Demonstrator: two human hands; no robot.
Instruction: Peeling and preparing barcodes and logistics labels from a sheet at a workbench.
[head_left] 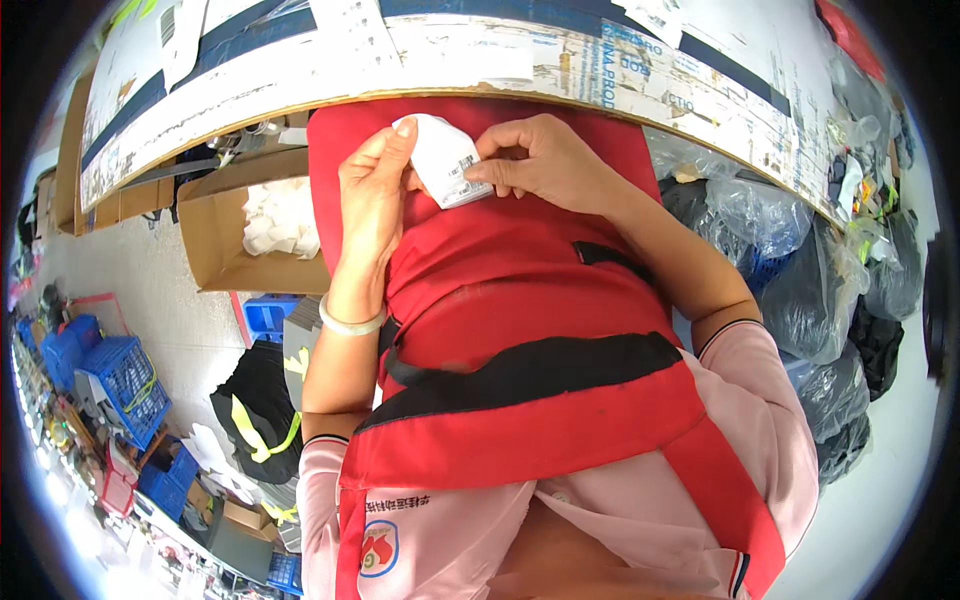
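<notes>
Above my lap I hold a small white paper label (436, 160) with a printed barcode on its lower right part; it curls slightly. My left hand (376, 190) pinches its upper left edge, thumb on top. At the right edge, the thumb and bent fingers of my right hand (545, 165) grip the same label near the barcode. Behind the label lies the red apron (480, 255) that covers my lap. Part of the label's underside is hidden by my left fingers.
A worktable with a worn, taped edge (480, 70) runs just beyond my hands. At left stands an open cardboard box (215, 235) with crumpled white paper (280, 220). Blue plastic crates (125, 385) sit farther left. Clear and dark plastic bags (810, 290) are heaped at right.
</notes>
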